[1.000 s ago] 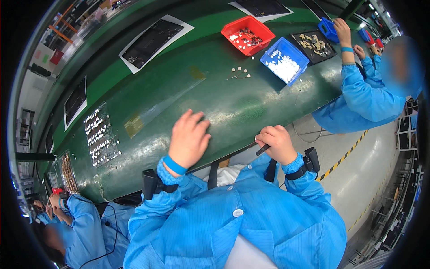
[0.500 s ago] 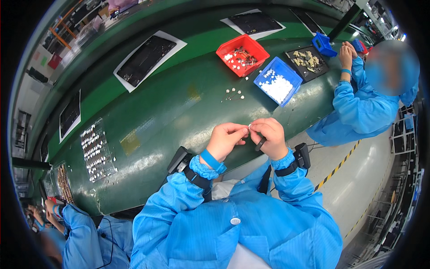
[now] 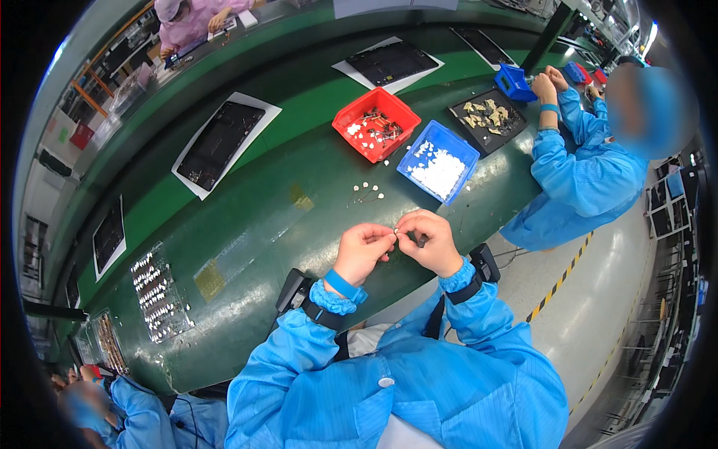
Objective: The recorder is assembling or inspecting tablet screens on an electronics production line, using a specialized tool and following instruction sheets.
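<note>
Over the green bench my left hand (image 3: 362, 253) and my right hand (image 3: 430, 243) meet fingertip to fingertip. Both pinch a tiny white part (image 3: 396, 231), mostly covered by the fingers. A short dark piece (image 3: 422, 240) shows among the fingers of my right hand; its kind is not clear. Just beyond the hands lie several small parts with white heads and thin dark leads (image 3: 366, 193). Past them stand a blue bin (image 3: 447, 196) of white pieces and a red bin (image 3: 413, 120) of dark leaded parts with some white heads.
On the left lies a clear tray (image 3: 182, 327) with rows of white-headed parts. A black tray (image 3: 464, 116) holds yellowish scraps. Dark panels on white sheets (image 3: 222, 142) line the far side. Co-workers in blue sit at right (image 3: 580, 168) and lower left (image 3: 138, 408).
The view has shifted, so the bench and bins appear lower and farther left. My hands stay together at the small white part, with the fingers slightly rearranged.
</note>
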`<state>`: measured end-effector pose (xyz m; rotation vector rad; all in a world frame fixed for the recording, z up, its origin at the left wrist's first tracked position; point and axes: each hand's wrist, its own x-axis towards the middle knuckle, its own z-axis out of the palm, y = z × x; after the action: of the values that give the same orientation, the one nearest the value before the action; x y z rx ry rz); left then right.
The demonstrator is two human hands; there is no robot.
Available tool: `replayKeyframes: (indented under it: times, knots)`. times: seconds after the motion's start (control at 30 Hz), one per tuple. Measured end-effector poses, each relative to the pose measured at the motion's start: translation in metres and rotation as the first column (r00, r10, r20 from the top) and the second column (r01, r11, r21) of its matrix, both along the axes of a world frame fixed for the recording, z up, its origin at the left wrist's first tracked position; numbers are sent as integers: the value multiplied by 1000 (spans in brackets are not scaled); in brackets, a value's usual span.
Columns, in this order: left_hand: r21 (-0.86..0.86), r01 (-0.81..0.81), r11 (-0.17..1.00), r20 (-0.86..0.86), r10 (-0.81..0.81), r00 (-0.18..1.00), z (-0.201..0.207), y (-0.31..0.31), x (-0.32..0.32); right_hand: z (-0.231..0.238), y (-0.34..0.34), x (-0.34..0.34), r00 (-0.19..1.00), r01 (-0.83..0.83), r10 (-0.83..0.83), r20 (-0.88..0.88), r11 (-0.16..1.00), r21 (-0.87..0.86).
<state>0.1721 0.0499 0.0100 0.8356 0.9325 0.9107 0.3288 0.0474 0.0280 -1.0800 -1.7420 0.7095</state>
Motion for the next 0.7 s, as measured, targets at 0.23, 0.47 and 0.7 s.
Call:
replayKeyframes:
  times: [0.23, 0.47, 0.7]
  knots:
    - [-78, -10, 997, -25, 8, 1000, 10, 10, -1, 19, 41, 38, 815, 410, -489, 310, 866, 287]
    - [-219, -29, 975, 102, 52, 993, 22, 16, -12, 30, 51, 37, 692, 384, -554, 463, 826, 413]
    - [-237, 50, 970, 179, -7, 984, 33, 13, -24, 40, 23, -10, 954, -213, 149, 261, 947, 239]
